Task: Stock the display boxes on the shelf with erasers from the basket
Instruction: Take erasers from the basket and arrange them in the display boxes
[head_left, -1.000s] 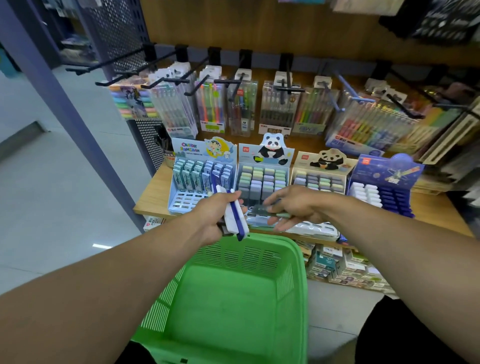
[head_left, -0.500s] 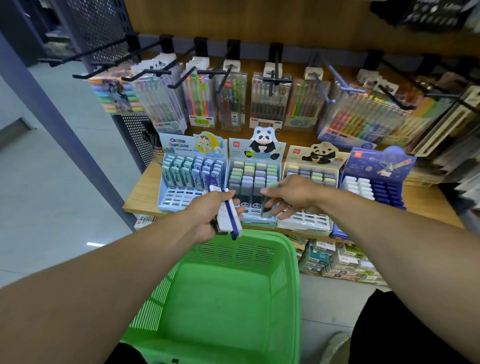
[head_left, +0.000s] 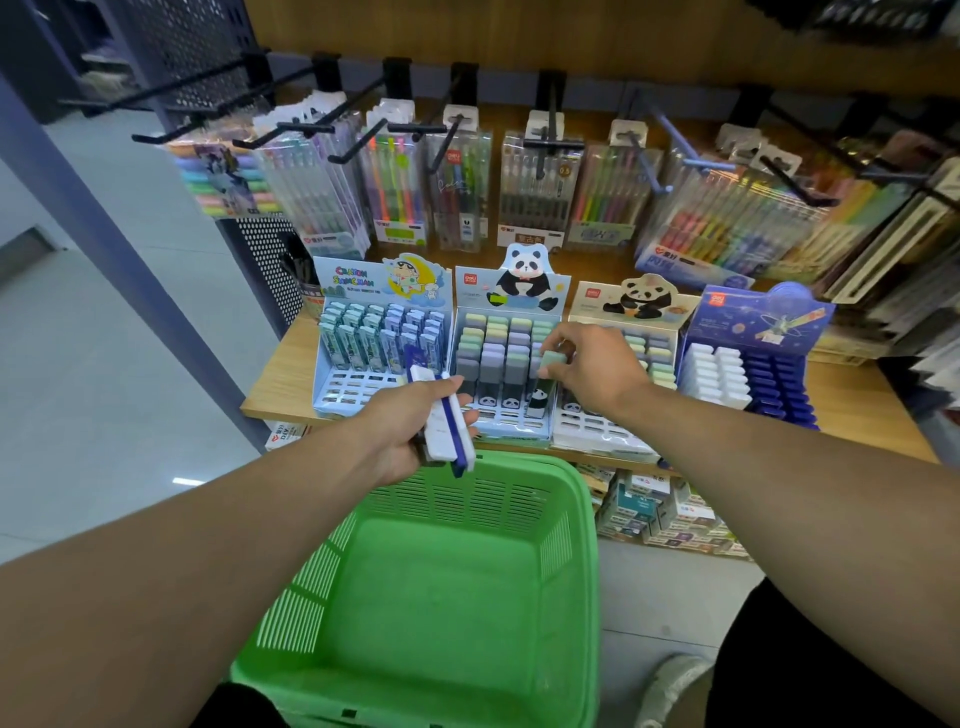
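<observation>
Right hand (head_left: 592, 366) now pinching green eraser (head_left: 551, 362) over panda box (head_left: 506, 358), moved up from front edge

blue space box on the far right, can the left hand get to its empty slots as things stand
Probably not easily. The left hand already holds white and blue erasers, and the right arm stretches across in front of the blue space box. The right hand is nearer.

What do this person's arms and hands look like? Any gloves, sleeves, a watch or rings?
Both forearms are bare as far as the view shows, with no sleeve visible. The left hand and the right hand wear no gloves, and no watch, bracelet or ring shows on either. Dark clothing appears at the bottom corners of the picture.
</observation>
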